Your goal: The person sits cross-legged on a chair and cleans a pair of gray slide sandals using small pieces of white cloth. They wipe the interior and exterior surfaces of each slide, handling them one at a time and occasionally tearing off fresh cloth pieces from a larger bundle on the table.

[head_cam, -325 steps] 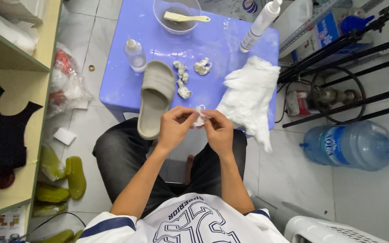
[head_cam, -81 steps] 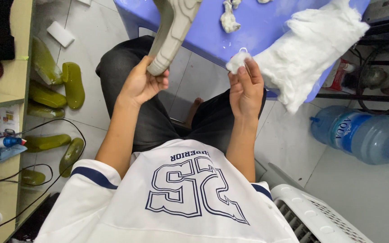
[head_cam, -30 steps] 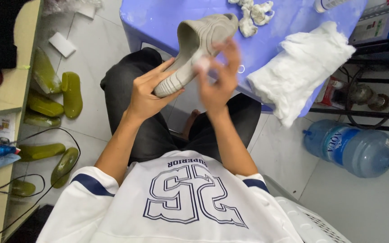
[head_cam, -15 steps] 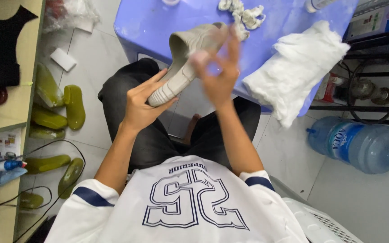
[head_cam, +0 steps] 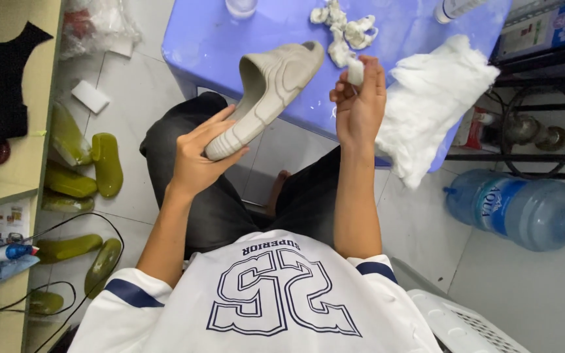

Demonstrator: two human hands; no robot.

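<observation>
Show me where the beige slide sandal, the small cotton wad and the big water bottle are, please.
beige slide sandal point(head_cam: 271, 82): head view, on the strap.
small cotton wad point(head_cam: 356, 70): head view, on its middle, pinched by the right hand.
big water bottle point(head_cam: 514, 209): head view, on its body.

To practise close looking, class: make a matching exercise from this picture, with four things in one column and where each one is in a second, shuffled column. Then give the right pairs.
Things:
1. beige slide sandal
2. small cotton wad
3. big white cotton pile
4. large water bottle

Places:
a. lying on the floor at right
b. pinched in the right hand
c. draped over the blue table edge
d. held at the heel by the left hand

Pairs: 1-d, 2-b, 3-c, 4-a
</observation>
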